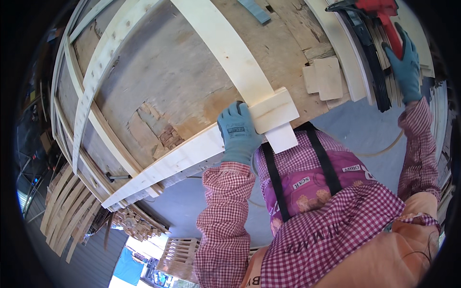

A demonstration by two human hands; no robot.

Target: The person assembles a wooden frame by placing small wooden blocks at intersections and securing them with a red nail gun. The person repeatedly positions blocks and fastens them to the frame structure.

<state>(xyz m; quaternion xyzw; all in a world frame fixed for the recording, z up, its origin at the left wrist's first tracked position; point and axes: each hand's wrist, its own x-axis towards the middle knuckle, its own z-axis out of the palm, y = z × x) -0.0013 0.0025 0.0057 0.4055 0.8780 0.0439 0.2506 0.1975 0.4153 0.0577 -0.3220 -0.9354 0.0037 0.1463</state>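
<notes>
Under the left hand (238, 133), a smooth pale wood block (273, 111); beyond it, the tabletop (168, 67) is rough, worn plywood.

- We see two small flat wood offcuts (324, 77) lying at upper right on the worn worktable (168, 72).
- At lower left, curved slats (65, 216) stand stacked (fanned out).
- A pallet (180, 257) sits at the bottom.
</notes>
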